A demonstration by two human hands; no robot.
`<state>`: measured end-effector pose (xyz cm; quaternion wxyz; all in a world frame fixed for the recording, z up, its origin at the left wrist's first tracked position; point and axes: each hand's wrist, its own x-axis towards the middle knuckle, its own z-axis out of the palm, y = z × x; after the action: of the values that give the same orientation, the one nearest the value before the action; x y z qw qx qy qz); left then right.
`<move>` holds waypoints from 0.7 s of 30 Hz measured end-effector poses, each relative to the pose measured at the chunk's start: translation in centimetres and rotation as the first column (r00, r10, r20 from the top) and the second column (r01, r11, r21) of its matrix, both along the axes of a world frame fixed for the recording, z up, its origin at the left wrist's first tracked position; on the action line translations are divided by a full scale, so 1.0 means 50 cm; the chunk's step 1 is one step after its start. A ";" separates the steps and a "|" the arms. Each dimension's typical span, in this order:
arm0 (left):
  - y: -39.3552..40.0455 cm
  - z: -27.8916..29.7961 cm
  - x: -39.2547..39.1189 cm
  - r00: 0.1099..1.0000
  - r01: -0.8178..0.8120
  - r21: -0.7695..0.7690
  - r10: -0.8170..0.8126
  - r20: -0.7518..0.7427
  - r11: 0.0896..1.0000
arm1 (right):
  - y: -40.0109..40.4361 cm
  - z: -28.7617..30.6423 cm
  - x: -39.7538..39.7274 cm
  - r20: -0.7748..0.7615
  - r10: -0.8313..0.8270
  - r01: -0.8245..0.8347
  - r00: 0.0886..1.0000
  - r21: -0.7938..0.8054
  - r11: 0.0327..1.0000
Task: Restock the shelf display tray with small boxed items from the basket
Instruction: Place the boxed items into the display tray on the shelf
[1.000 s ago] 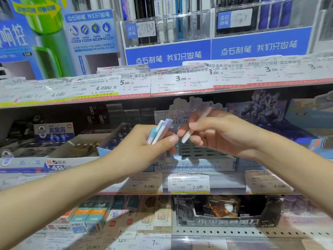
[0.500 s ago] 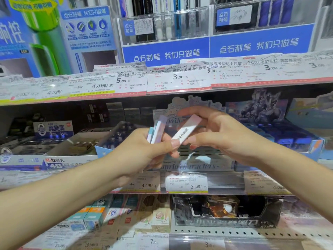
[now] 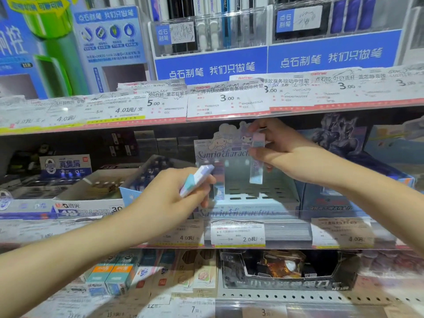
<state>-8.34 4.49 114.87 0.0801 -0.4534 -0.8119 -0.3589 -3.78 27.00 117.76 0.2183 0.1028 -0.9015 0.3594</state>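
Note:
A pale blue display tray with cartoon characters on its back card stands on the middle shelf. My right hand holds one slim pastel box upright over the tray's slotted floor. My left hand grips a small bundle of boxes in white, teal and lilac, just left of the tray's front. One box stands in the tray at its left side. The basket is out of view.
An open eraser carton sits left of the tray, a dark blue box right of it. The price-label rail of the upper shelf hangs close above my right hand. More boxed goods fill the lower shelf.
My right hand has carried its single box away from my left hand, up and right over the tray, and turned it upright. My left hand has dropped slightly with its bundle.

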 end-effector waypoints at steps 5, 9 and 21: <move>-0.009 0.015 -0.019 0.899 -0.075 -0.249 -0.042 -0.436 0.966 | -0.008 0.002 -0.027 -0.081 -0.115 0.129 0.990 0.206 0.970; 0.005 0.011 -0.040 0.838 -0.173 -0.321 -0.032 -0.544 0.931 | -0.023 -0.008 -0.051 -0.088 -0.100 0.122 0.991 0.291 0.949; 0.001 0.010 -0.062 0.863 -0.228 -0.436 -0.027 -0.504 0.870 | -0.033 -0.009 -0.069 -0.057 -0.076 0.092 0.996 0.378 0.921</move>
<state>-11.46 4.55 115.36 0.1889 -0.4907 -0.8505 -0.0126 -7.24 25.34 117.33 0.2279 0.1120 -0.9529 0.1659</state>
